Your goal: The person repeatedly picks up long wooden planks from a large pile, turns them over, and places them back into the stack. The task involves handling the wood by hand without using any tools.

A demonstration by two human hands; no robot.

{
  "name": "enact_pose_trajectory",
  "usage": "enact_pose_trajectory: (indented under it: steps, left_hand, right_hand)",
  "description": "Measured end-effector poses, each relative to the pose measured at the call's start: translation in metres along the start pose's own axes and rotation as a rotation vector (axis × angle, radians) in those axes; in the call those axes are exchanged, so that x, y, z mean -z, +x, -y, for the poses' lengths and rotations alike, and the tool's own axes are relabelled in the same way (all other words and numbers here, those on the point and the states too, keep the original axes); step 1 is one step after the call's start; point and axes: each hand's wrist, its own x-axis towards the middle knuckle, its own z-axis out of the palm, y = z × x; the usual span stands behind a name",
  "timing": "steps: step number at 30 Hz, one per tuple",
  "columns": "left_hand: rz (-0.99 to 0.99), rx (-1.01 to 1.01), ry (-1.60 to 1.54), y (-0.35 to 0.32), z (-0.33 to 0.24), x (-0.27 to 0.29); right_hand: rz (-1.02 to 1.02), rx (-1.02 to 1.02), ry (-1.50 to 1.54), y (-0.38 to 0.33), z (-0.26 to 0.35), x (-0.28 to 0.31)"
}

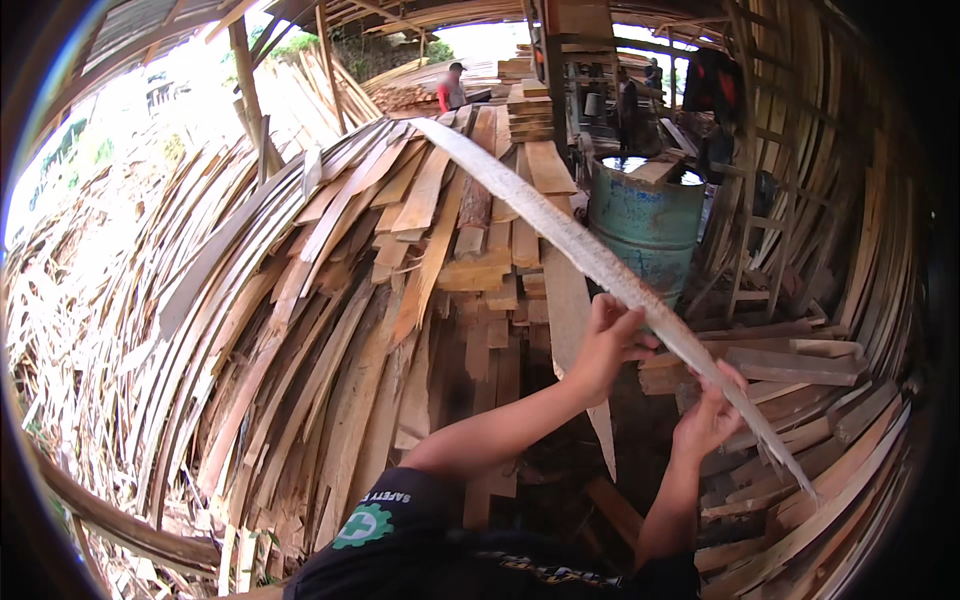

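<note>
A long, thin wooden slat (560, 228) with a pale, rough face slants across the view, its far end over the lumber pile and its near end at the lower right. My left hand (607, 345) grips it near the middle from below, fingers curled at its edge. Closer to the near end, my right hand (712, 408) is closed round the same slat, thumb and fingers on either side. Beneath the slat lies a large stack of sawn boards (400, 270). A splintered strip hangs from the slat's near end.
Behind the slat stands a green metal drum (645, 225) with a board across its top. Short planks (795, 365) are heaped at the right, below a wooden ladder (765, 200). Many thin offcuts (110, 330) spread leftward. A person in red and grey (452, 90) is farther back.
</note>
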Motion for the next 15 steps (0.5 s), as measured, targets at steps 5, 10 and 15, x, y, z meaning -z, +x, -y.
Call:
enact_pose_trajectory:
  steps: [5,10,15]
  left_hand:
    - [0.072,0.116,-0.059,0.013,-0.017,0.059]
    - [0.027,0.094,-0.198,0.036,-0.028,0.088]
    - [-0.055,0.237,-0.127,0.058,0.011,0.12]
  right_hand:
    - [-0.134,0.221,0.08,-0.018,0.042,0.079]
    - [-0.177,0.182,0.164,-0.05,0.102,0.134]
    - [-0.242,0.073,-0.481,-0.103,0.124,0.141]
